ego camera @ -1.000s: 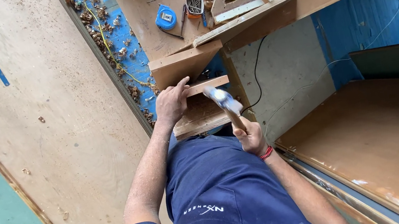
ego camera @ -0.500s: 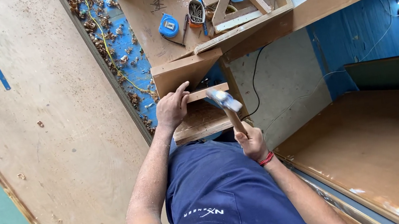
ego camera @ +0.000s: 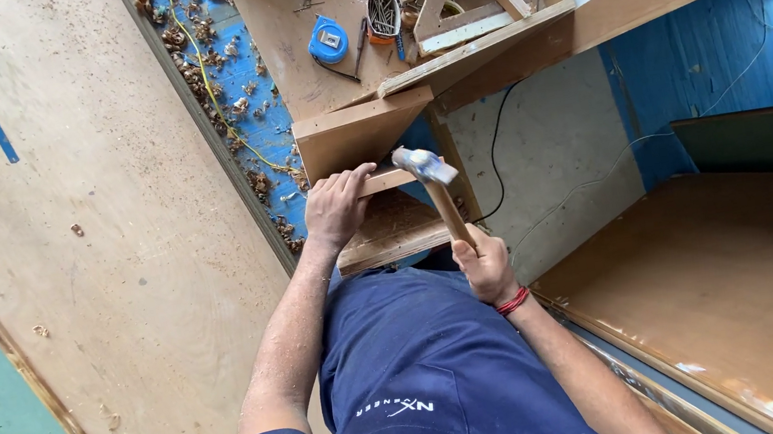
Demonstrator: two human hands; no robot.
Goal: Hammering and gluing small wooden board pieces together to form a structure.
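My right hand [ego camera: 483, 264] grips the wooden handle of a hammer [ego camera: 432, 185]; its metal head is down against a thin wooden strip [ego camera: 386, 181]. My left hand [ego camera: 337, 208] rests on that strip and presses it onto a small wooden frame [ego camera: 393, 229]. A slanted plywood piece [ego camera: 358, 132] stands just beyond the hands. A red band circles my right wrist. My blue work clothes fill the lower middle of the view.
A large plywood sheet [ego camera: 77, 240] lies to the left. Wood shavings cover a blue strip [ego camera: 239, 97]. A blue tape measure [ego camera: 328, 42], a tin of nails [ego camera: 383, 14] and wooden offcuts sit on the bench beyond. A brown board [ego camera: 759, 285] lies right.
The hammer head has come down from a raised position onto the wooden strip. My left hand has stayed on the strip.
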